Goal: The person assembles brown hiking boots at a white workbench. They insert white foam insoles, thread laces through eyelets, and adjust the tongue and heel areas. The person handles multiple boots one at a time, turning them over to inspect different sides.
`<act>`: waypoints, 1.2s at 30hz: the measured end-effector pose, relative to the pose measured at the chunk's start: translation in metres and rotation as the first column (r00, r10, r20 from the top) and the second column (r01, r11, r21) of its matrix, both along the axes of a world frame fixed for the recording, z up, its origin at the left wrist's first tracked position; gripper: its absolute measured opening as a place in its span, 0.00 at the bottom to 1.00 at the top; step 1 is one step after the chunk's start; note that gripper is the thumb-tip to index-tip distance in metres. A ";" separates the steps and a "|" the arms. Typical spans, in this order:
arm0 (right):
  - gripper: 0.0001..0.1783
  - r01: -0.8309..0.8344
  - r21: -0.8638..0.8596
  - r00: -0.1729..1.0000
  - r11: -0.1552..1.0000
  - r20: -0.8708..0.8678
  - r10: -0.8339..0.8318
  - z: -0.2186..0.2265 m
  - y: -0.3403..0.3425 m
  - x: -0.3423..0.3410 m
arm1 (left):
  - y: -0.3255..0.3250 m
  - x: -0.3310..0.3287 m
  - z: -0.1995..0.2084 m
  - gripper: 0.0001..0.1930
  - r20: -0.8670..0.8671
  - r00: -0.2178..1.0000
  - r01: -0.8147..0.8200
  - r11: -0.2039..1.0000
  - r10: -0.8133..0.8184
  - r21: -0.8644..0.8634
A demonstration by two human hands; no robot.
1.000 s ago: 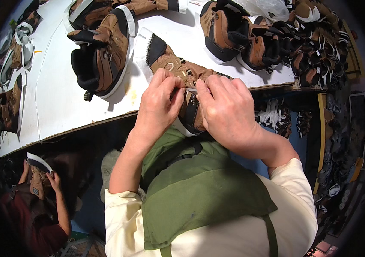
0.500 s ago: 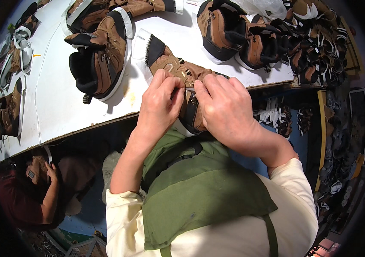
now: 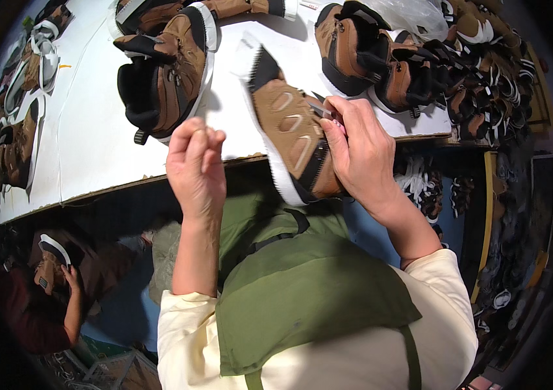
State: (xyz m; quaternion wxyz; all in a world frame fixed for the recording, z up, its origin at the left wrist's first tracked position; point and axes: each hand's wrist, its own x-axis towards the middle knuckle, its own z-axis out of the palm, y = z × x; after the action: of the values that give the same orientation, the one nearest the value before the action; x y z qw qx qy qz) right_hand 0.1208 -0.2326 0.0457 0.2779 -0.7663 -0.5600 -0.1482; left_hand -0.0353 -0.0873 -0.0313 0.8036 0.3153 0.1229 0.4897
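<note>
From my remote seat, much is hard to read. The right hand point(image 3: 357, 153) hides the far side of the brown shoe upper point(image 3: 292, 140), and whatever small dark tool point(image 3: 318, 106) its fingertips pinch is mostly covered; I cannot tell what kind it is. The left hand point(image 3: 195, 166) is loosely curled, thumb against fingertips, lifted free of the shoe; whether anything thin sits in that pinch I cannot tell. At 3 o'clock the shelves of shoes point(image 3: 484, 84) blur into shadow, and at 8 o'clock another person point(image 3: 62, 286) is half lost in darkness, holding a brown shoe point(image 3: 49, 263).

No label or sign is legible to me. At 1 o'clock a clear plastic bag point(image 3: 413, 16) lies crumpled on the pile, cut off by the top edge.

The shoe upper lies at the near edge of the white table point(image 3: 94, 136), just above centre, overhanging toward the green apron point(image 3: 302, 292). It is tan suede with three pale looped overlays, a black collar and a white serrated rim. At 11 o'clock stands a finished brown and black boot point(image 3: 166, 78), well apart from it.
</note>
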 end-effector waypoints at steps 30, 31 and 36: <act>0.24 -0.165 0.149 0.905 0.975 -0.369 0.210 -0.029 -0.077 -0.012 | -0.032 0.032 -0.006 0.19 0.165 0.949 0.308 0.903 -0.268 -0.301; 0.25 -0.106 0.122 0.908 0.987 -0.392 0.146 -0.028 -0.077 -0.012 | -0.031 0.032 -0.007 0.19 0.183 0.944 0.318 0.899 -0.273 -0.302; 0.29 -0.007 0.057 0.788 0.998 -0.615 0.041 -0.025 -0.064 -0.020 | -0.034 0.033 0.004 0.19 0.254 0.936 0.304 0.925 -0.245 -0.229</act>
State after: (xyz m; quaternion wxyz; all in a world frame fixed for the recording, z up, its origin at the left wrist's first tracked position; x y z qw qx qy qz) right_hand 0.1004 -0.2969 0.0208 0.4665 -0.7582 -0.4448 0.0986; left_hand -0.0025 -0.1211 -0.0270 0.9079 0.1630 0.0518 0.3827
